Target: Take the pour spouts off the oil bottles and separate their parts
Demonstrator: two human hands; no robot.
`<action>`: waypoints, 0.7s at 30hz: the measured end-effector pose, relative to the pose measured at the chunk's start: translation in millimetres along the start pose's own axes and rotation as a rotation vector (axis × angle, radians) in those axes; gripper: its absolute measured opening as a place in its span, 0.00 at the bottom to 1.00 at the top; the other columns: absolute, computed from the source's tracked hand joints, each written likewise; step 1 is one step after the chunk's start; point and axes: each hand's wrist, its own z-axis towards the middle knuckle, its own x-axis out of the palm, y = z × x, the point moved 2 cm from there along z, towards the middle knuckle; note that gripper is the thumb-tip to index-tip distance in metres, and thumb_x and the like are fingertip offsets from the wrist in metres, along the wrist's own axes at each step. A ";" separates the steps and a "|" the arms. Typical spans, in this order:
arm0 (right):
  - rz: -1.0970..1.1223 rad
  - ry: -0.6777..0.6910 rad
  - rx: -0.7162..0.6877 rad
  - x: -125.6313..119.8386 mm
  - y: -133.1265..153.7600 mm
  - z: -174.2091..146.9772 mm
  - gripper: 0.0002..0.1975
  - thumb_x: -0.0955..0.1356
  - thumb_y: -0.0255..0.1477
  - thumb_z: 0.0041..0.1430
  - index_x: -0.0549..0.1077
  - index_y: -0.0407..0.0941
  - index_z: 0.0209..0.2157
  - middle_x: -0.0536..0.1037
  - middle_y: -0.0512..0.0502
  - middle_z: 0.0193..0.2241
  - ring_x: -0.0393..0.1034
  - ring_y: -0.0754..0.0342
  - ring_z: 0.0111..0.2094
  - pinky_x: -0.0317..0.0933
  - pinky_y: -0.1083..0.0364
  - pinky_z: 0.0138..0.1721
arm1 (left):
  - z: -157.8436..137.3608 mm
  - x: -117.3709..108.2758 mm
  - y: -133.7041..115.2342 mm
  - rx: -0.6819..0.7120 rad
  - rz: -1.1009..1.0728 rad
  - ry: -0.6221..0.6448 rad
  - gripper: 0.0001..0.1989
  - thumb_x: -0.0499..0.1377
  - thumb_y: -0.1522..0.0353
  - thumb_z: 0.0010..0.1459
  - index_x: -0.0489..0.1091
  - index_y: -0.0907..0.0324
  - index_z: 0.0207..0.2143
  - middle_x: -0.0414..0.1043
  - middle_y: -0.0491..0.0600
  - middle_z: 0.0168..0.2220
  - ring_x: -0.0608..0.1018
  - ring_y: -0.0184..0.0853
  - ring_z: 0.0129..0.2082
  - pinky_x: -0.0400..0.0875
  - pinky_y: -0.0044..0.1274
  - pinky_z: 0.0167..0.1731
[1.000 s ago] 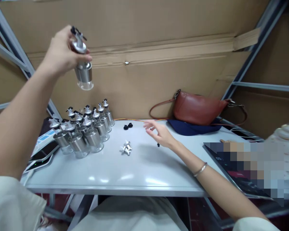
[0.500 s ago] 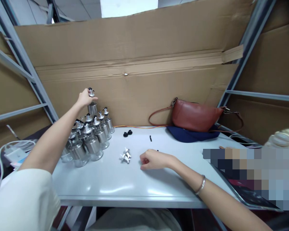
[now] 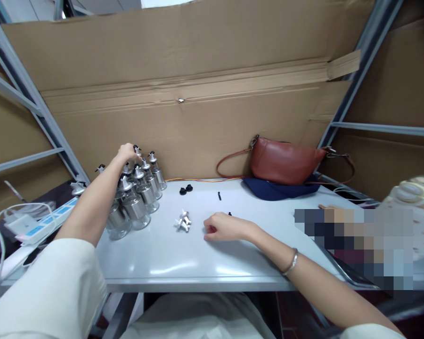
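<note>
Lowered at center-left of frame, a pourer-topped bottle (image 3: 137, 150) rides in your left hand (image 3: 126, 151), fingers closed; keep it upright. Right hand (image 3: 223, 227) half-curled, contents unseen.

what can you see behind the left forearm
Past the left forearm, two silver bottle tops show. The forearm covers what is below them, so their bodies, and any further bottles there, can't be seen.

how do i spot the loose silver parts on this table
On the pale table, find the bottles crowded at the left. Between them and the right hand lies a small cluster, the silver parts. Unlike the bottles, they show no glass; unlike the black pair behind, they are shiny silver.
</note>
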 end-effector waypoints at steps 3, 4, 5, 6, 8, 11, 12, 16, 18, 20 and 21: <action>0.007 -0.006 -0.011 1.1 -1.4 -0.1 0.07 0.65 0.30 0.52 0.71 0.42 0.24 0.71 0.49 0.23 0.58 0.59 0.23 0.49 0.60 0.24 | -6.6 2.5 -2.3 -0.045 0.087 0.037 0.31 0.70 0.61 0.33 0.70 0.67 0.40 0.72 0.64 0.43 0.73 0.57 0.47 0.69 0.36 0.43; 0.011 -0.007 -0.012 1.4 -1.7 0.0 0.07 0.65 0.29 0.52 0.71 0.42 0.24 0.71 0.49 0.22 0.58 0.59 0.22 0.49 0.60 0.24 | -8.9 2.5 -3.7 -0.042 0.107 0.059 0.30 0.69 0.63 0.33 0.70 0.66 0.41 0.73 0.63 0.43 0.73 0.55 0.48 0.69 0.35 0.44; 0.014 -0.008 -0.012 1.7 -1.8 0.0 0.07 0.65 0.29 0.51 0.70 0.42 0.23 0.71 0.50 0.22 0.57 0.59 0.22 0.49 0.60 0.24 | -11.1 2.0 -5.3 -0.035 0.123 0.084 0.28 0.69 0.66 0.33 0.70 0.65 0.40 0.74 0.61 0.43 0.74 0.52 0.47 0.69 0.33 0.44; 0.016 -0.010 -0.013 2.0 -1.9 0.1 0.07 0.65 0.29 0.51 0.70 0.42 0.23 0.70 0.50 0.22 0.57 0.59 0.22 0.49 0.60 0.24 | -13.0 0.9 -7.1 -0.027 0.138 0.108 0.26 0.68 0.67 0.33 0.71 0.64 0.39 0.74 0.59 0.42 0.74 0.50 0.46 0.70 0.31 0.43; 0.018 -0.015 -0.014 2.6 -2.1 0.3 0.07 0.65 0.29 0.51 0.70 0.42 0.23 0.70 0.50 0.21 0.57 0.59 0.22 0.48 0.60 0.24 | -15.8 -4.1 -11.7 -0.015 0.165 0.139 0.22 0.67 0.68 0.35 0.73 0.62 0.37 0.75 0.57 0.41 0.76 0.47 0.45 0.70 0.29 0.43; 0.020 -0.020 -0.019 3.8 -3.0 0.5 0.07 0.65 0.29 0.51 0.70 0.42 0.23 0.70 0.50 0.21 0.57 0.59 0.22 0.49 0.60 0.24 | -21.9 -20.1 -24.6 -0.019 0.207 0.130 0.20 0.66 0.67 0.39 0.74 0.62 0.39 0.74 0.60 0.44 0.75 0.50 0.45 0.70 0.32 0.43; 0.021 -0.019 -0.021 4.2 -3.5 0.5 0.07 0.65 0.29 0.51 0.70 0.42 0.23 0.70 0.50 0.21 0.57 0.59 0.22 0.49 0.60 0.24 | -26.9 -27.1 -31.7 -0.017 0.222 0.104 0.20 0.65 0.67 0.42 0.73 0.62 0.41 0.73 0.61 0.45 0.74 0.52 0.46 0.69 0.34 0.44; 0.045 -0.008 -0.022 4.6 -5.2 1.2 0.07 0.65 0.30 0.51 0.70 0.42 0.24 0.70 0.50 0.22 0.58 0.59 0.23 0.50 0.60 0.25 | -79.5 -47.4 -77.3 0.215 0.280 -0.190 0.16 0.51 0.68 0.58 0.68 0.64 0.47 0.71 0.60 0.46 0.73 0.48 0.47 0.67 0.34 0.45; 0.067 -0.002 -0.018 4.3 -5.6 1.8 0.07 0.66 0.30 0.52 0.70 0.43 0.24 0.70 0.50 0.22 0.58 0.59 0.23 0.50 0.60 0.25 | -126.1 -36.9 -101.9 0.499 0.277 -0.205 0.13 0.48 0.70 0.60 0.67 0.63 0.44 0.71 0.57 0.43 0.74 0.42 0.43 0.67 0.30 0.42; 0.087 0.003 -0.014 4.0 -5.8 2.3 0.07 0.66 0.30 0.52 0.70 0.43 0.24 0.69 0.51 0.22 0.58 0.59 0.23 0.50 0.60 0.25 | -176.3 -8.7 -117.7 0.777 0.257 -0.024 0.11 0.49 0.73 0.59 0.67 0.61 0.42 0.70 0.54 0.41 0.74 0.37 0.38 0.67 0.25 0.38; 0.092 0.004 -0.013 3.8 -5.9 2.5 0.07 0.66 0.30 0.52 0.70 0.42 0.24 0.69 0.51 0.21 0.58 0.59 0.23 0.50 0.60 0.25 | -198.7 8.5 -121.1 0.870 0.266 0.035 0.12 0.49 0.76 0.58 0.67 0.60 0.42 0.69 0.53 0.42 0.74 0.36 0.38 0.66 0.25 0.37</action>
